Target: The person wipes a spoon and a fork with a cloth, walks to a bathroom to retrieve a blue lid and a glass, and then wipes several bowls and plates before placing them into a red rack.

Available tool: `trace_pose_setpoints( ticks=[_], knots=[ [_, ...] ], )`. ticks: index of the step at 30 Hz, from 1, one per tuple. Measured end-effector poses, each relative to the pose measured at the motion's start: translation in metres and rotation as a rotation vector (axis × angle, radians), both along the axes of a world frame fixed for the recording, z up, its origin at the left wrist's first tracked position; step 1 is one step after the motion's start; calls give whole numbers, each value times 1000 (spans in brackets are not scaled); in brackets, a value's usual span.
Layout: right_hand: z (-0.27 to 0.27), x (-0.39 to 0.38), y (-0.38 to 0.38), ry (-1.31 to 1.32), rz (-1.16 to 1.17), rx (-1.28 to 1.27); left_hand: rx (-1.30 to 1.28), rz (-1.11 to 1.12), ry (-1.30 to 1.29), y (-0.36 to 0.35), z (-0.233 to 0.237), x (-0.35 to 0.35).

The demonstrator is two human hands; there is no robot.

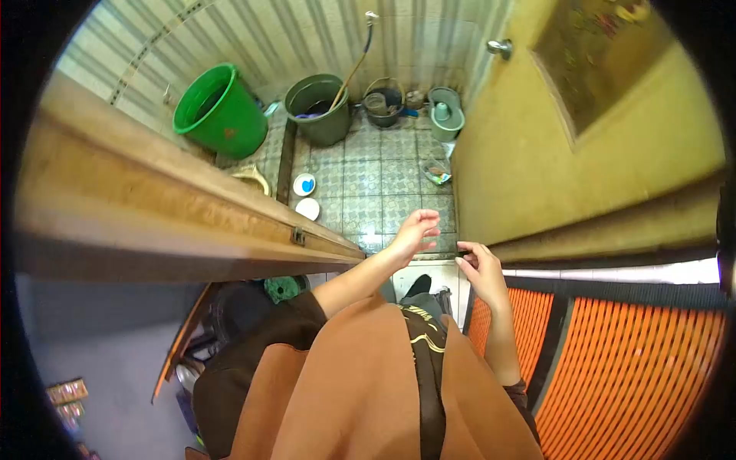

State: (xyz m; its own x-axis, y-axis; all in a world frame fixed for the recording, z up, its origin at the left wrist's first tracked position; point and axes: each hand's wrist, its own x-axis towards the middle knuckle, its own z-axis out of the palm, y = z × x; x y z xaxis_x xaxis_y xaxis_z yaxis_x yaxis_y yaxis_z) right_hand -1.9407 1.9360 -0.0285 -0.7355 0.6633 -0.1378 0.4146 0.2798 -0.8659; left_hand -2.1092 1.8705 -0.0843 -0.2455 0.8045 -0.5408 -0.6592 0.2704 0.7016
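My left hand (416, 234) reaches forward over the threshold of a tiled room, its fingers loosely bent and apart with nothing in them. To its right, my right hand (481, 270) is open too, thumb spread from the fingers, with the fingertips close to the lower edge of the yellowish door (498, 169). That door stands swung inward along the right side and carries a metal knob (500, 49). Beneath both hands lies the patterned tile floor (360, 180).
Along the far wall are a green bucket (238, 126), a dark grey bucket (326, 126) with a hose in it, a black basket (383, 116) and a grey-green tub (446, 126). Two white bowls (307, 208) sit near the left door frame (192, 207). Orange slatted panels (636, 345) stand at right.
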Motion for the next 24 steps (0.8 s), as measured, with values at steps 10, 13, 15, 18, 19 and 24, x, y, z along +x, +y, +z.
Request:
trace_pose_setpoints(
  ticks=[10,13,15,18,19,24],
  knots=[
    [-23,-132,134,-27,325,49,-184,584,217,121,-105,-110],
    [-32,-173,163,-99,367,56,-288,704,374,136,-159,-166],
    [-51,-198,182,-145,417,64,-457,713,125,132,-165,-202],
    [-77,-248,209,-167,466,-2,-458,755,122,116,-177,-262],
    [-78,-267,216,-185,501,-1,-428,772,154,105,-188,-275],
    [-109,-381,239,-297,821,133,-588,944,266,67,-211,-346]
  ],
)
